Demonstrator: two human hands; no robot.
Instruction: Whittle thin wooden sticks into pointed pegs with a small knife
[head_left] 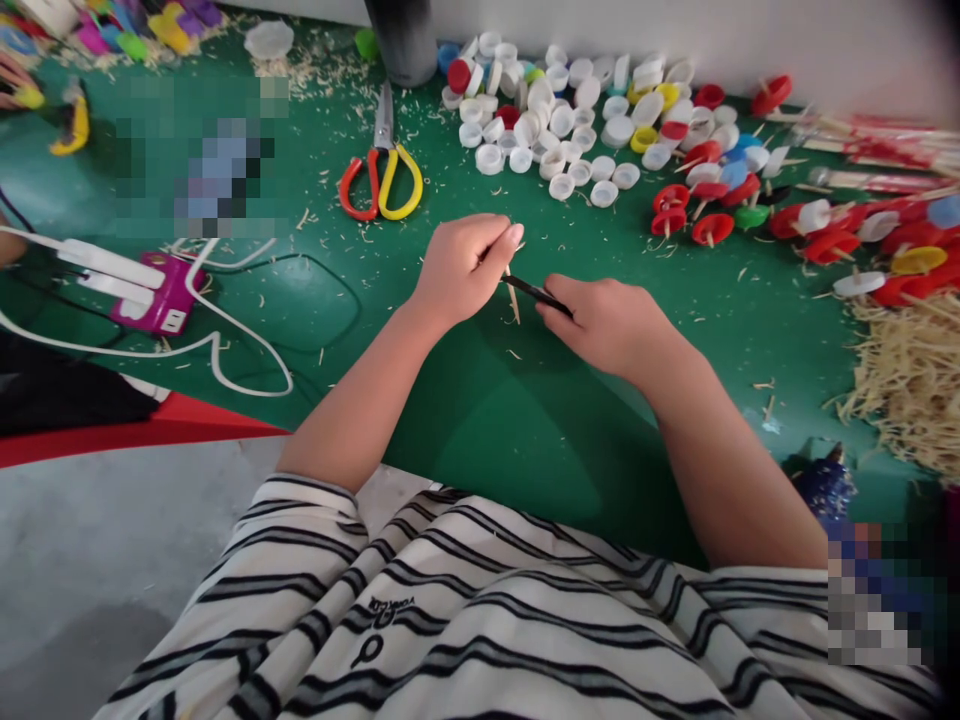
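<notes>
My left hand point(463, 265) is closed in a pinch on a thin wooden stick point(513, 298) that points down toward the green table point(480, 420). My right hand point(609, 322) is closed round a dark blade point(534, 292), whose tip rests against the stick. The two hands sit close together over the middle of the table. Small wood shavings lie scattered beneath them.
Red-and-yellow scissors point(381, 178) lie behind the hands. White and coloured bottle caps point(570, 120) are heaped at the back. Red caps on sticks point(709, 228) lie at right beside a pile of wooden sticks point(911, 385). A purple charger block point(159, 300) with white cables sits left.
</notes>
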